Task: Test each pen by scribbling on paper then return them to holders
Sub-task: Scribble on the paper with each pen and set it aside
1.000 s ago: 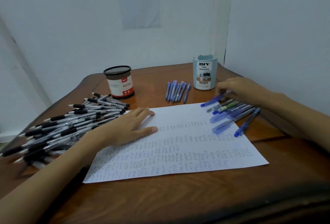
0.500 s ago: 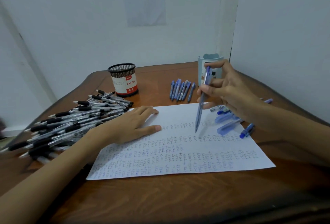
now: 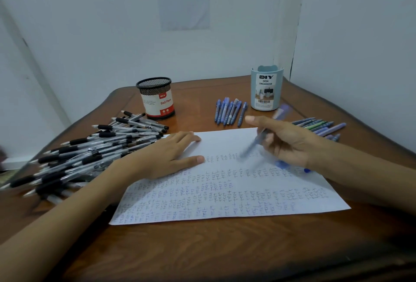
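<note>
A blue pen [image 3: 253, 146] is gripped in the curled fingers of the right hand [image 3: 286, 144]. The barrel is blurred and slanted, with its tip low over the upper scribbled rows of the paper [image 3: 225, 194]; contact cannot be told. The paper is pressed flat by the left hand [image 3: 166, 158], fingers straight. Pale blue holder [image 3: 266, 89] label reads "DIY DESK ORGANIZER". Mesh holder [image 3: 156, 99] label reads "Ball Pens".
</note>
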Demonstrator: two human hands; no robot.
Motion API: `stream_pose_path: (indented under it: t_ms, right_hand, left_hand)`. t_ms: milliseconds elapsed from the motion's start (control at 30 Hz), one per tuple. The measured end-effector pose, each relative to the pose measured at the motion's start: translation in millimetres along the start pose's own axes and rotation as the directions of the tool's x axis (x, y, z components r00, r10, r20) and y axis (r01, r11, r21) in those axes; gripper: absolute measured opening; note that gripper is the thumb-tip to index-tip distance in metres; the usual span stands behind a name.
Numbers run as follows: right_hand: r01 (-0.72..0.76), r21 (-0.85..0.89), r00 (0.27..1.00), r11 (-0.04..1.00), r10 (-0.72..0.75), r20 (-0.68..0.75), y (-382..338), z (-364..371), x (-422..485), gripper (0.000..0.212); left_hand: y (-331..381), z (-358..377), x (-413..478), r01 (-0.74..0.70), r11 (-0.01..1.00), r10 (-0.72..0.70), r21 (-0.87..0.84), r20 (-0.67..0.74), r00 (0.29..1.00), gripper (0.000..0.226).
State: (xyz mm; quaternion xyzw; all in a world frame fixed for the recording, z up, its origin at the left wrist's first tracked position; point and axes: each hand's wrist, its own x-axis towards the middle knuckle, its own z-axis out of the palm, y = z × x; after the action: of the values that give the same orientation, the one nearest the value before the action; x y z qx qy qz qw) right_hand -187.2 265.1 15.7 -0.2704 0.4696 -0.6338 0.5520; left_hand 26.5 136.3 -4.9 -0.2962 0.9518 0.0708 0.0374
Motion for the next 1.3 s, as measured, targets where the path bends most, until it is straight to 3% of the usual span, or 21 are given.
stream_pose_path:
  t_ms: [133, 200, 333, 400, 533, 633, 967, 1300]
  right_hand:
    - [0.024, -0.043, 0.997, 0.999, -0.020, 0.073, 5, 5, -1, 0.022]
    - [0.045, -0.172, 0.978, 0.984, -0.008, 0.209, 9, 9, -5, 0.016]
    - [0.148, -0.398, 0.920, 0.905, 0.022, 0.391, 23, 12, -10, 0.030]
    - [0.210, -0.423, 0.925, 0.881, -0.038, 0.379, 29, 14, -10, 0.022]
    - [0.334, -0.512, 0.935, 0.791, -0.211, 0.284, 34, 12, -6, 0.044]
    - [0.394, -0.597, 0.916, 0.699, -0.241, 0.322, 34, 11, -7, 0.046]
    - [0.426, -0.606, 0.897, 0.672, -0.225, 0.380, 36, 12, -7, 0.042]
    - [0.423, -0.584, 0.902, 0.693, -0.261, 0.343, 36, 10, -4, 0.043]
  left_hand:
    - [1, 0, 0, -0.004, 1.000, 0.004, -0.003, -0.002, 1.000, 0.077]
    - [1, 0, 0, -0.003, 1.000, 0.003, 0.003, -0.007, 1.000, 0.078]
    - [-2, 1, 0, -0.009, 1.000, 0.009, 0.021, -0.004, 1.000, 0.081]
    - [-4, 2, 1, -0.018, 1.000, 0.018, 0.014, -0.008, 1.000, 0.084]
    - [-5, 2, 2, -0.011, 1.000, 0.011, 0.000, -0.006, 1.000, 0.091]
    - [-4, 2, 1, -0.014, 1.000, 0.014, 0.000, -0.002, 1.000, 0.092]
    - [0, 0, 2, -0.006, 1.000, 0.006, 0.008, -0.001, 1.000, 0.080]
    - [-5, 1, 1, -0.016, 1.000, 0.016, 0.010, 0.007, 1.000, 0.087]
